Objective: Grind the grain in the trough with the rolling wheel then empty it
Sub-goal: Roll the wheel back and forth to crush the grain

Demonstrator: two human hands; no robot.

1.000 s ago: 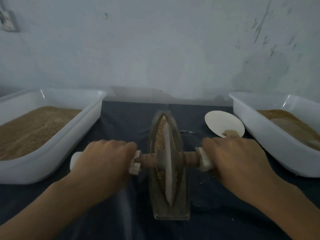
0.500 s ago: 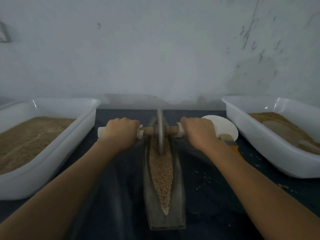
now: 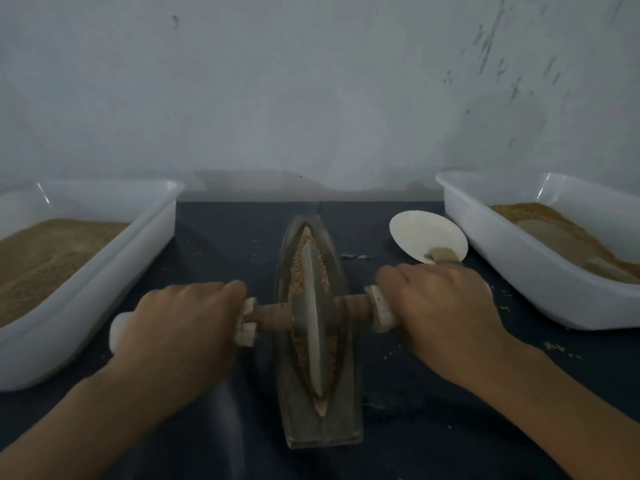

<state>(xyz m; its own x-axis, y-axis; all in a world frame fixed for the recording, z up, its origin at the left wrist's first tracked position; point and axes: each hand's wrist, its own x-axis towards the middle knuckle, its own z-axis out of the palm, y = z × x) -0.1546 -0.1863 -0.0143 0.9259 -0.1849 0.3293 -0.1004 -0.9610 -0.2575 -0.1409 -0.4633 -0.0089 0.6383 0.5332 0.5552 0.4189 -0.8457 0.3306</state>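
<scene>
Both hands wrapped tight: left hand at 9 o'clock, right hand at 3 o'clock, gripping the rolling wheel axle ends over the grain in the trough.

Brightness: dim overall, bluish-grey cast, muted colours.
Light source: not in view; soft and diffuse, no hard-edged shadows.
Shadows: faint dark band along the far edge of the table cloth; soft shading under the left hand and right hand.
Glare: small streaks on the far inner corners of the left tub and right tub.
Blur: slightly soft throughout; grain texture smeared.
Distortion: wide-angle bowing, tub rims curving at left and right edges.
Wall: unevenly lit, darker blotch at right.
</scene>
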